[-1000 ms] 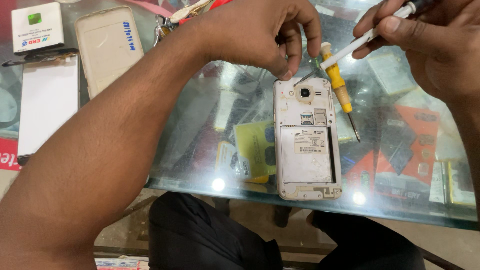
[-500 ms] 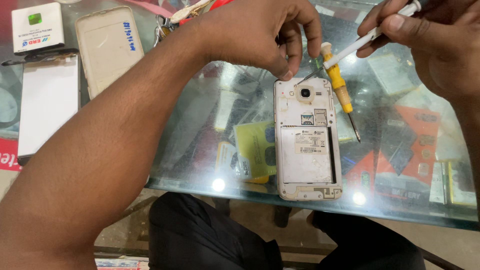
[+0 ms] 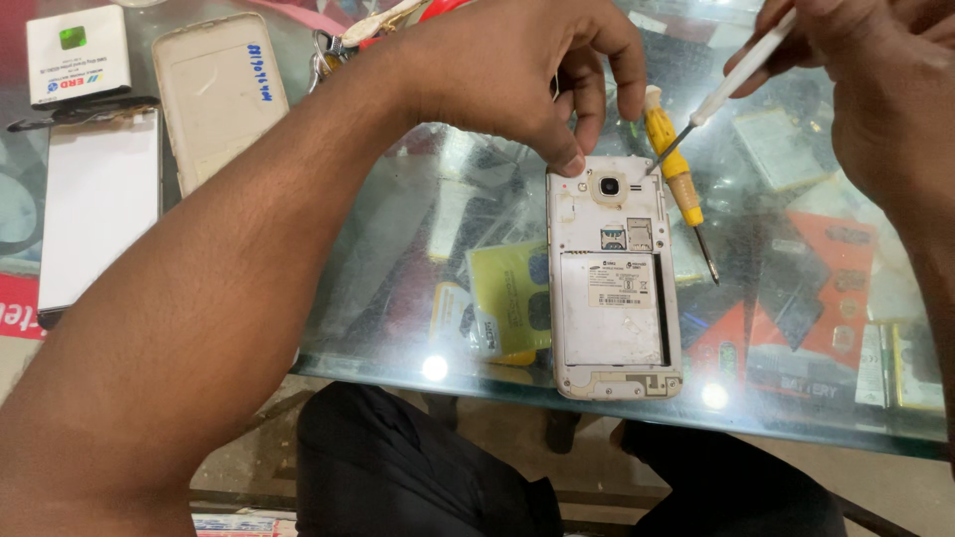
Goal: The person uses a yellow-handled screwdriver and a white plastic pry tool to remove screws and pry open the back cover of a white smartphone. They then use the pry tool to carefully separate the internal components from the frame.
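Note:
A white phone (image 3: 612,288) lies face down on the glass counter (image 3: 398,259) with its back cover off and its battery bay bare. My left hand (image 3: 517,70) reaches over from the left, and its fingertips press the phone's top left corner. My right hand (image 3: 875,80) at the top right grips a white-handled screwdriver (image 3: 731,80) whose thin tip touches the phone's top right corner beside the camera lens.
A yellow-handled screwdriver (image 3: 676,169) lies on the glass just right of the phone. A beige back cover (image 3: 219,89), a white phone screen (image 3: 95,204) and a small white box (image 3: 78,52) sit at the far left. Packaged goods show beneath the glass.
My right hand has shifted slightly up and right with the white-handled screwdriver, whose tip stays at the phone's top right corner. My left hand and the phone have stayed in place.

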